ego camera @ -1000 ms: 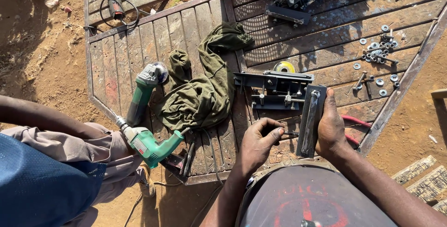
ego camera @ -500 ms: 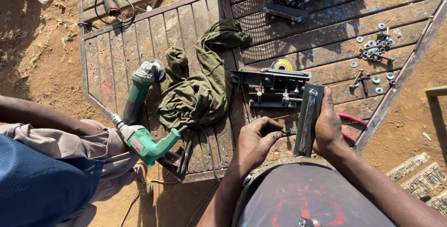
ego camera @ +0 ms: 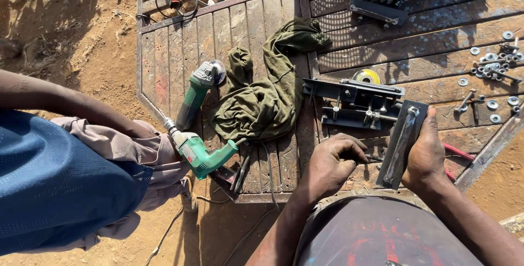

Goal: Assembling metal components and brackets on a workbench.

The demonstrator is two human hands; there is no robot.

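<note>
R hand [ego camera: 426, 154] grips bracket [ego camera: 401, 143]; drill [ego camera: 202, 154], rag [ego camera: 267, 88] nearby.

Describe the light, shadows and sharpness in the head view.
Head view: hard low sunlight, long dark shadows across the dirt at left; washers glint; green drill and olive cloth sharp; left hand and right hand on the metal bracket are sunlit, no motion blur.
</note>
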